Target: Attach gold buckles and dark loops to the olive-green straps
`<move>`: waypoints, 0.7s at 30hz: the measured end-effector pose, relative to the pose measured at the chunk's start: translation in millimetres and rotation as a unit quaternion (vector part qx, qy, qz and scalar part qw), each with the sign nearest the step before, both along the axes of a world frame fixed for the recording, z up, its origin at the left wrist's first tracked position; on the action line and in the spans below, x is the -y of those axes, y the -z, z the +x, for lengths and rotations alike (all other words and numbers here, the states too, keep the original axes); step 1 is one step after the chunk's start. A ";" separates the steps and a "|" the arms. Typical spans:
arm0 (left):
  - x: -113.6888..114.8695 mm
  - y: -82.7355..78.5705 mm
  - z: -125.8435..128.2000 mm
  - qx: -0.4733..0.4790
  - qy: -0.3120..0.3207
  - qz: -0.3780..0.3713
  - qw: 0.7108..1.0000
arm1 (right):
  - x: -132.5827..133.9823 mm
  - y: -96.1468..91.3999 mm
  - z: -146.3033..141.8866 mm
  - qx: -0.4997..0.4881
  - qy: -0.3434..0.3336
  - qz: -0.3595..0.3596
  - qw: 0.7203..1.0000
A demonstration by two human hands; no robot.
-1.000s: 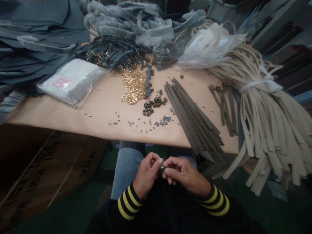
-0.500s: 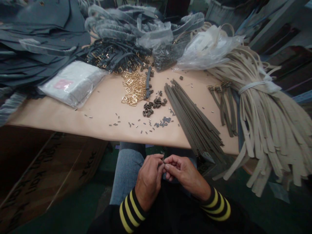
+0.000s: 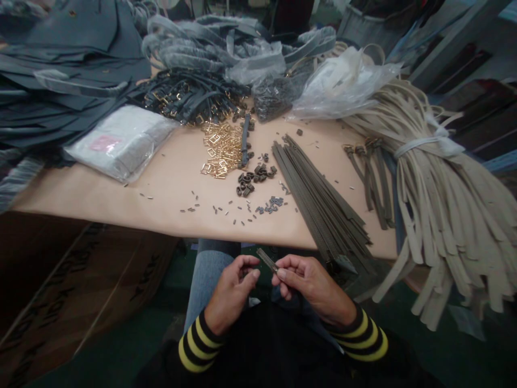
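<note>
Left hand (image 3: 231, 291) now parted from the right, fingers loosely curled, gripping nothing visible, right hand (image 3: 313, 285) pinching a short dark strip (image 3: 267, 260) between thumb and fingers, strip now showing between the hands, slanting toward the left hand, olive zipper tapes (image 3: 321, 207) just beyond the grip on the right

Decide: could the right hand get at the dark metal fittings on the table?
Probably yes: only small metal pieces lie on the tabletop before the fittings, though the right hand pinches a zipper strip.
</note>
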State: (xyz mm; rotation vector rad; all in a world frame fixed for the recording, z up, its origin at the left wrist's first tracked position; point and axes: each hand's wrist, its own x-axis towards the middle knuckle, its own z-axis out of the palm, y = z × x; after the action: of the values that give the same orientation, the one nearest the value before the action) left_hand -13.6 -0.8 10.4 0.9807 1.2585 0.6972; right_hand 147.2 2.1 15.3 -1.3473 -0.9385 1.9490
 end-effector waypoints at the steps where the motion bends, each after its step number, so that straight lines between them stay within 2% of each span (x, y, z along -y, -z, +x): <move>1: -1.4 2.8 1.4 0.030 -0.014 -0.029 0.999 | 0.4 0.8 -1.3 -0.002 -0.010 0.000 1.000; 3: -3.3 5.4 5.3 0.087 -0.032 -0.055 0.994 | 1.0 1.7 -4.0 0.002 -0.031 0.004 0.999; 6: -4.6 4.4 9.1 0.102 -0.050 -0.051 0.992 | 0.5 -3.4 -2.5 0.031 -0.072 0.013 0.997; 12: -7.1 3.6 2.0 0.081 -0.146 -0.052 0.985 | 0.9 -27.2 38.2 0.199 -0.175 0.046 0.963; 16: -6.5 6.6 3.1 0.096 -0.141 -0.080 0.982 | 4.9 -24.8 51.2 0.229 -0.207 0.063 0.949; 21: -5.2 10.4 8.0 0.101 -0.106 -0.101 0.984 | 3.0 -13.0 23.4 0.171 -0.188 0.079 0.964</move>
State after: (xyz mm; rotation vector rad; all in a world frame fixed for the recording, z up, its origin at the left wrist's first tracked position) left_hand -5.6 4.3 0.0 0.6001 1.2372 0.7962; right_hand 170.5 -0.8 28.3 -1.5250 -1.5807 1.8820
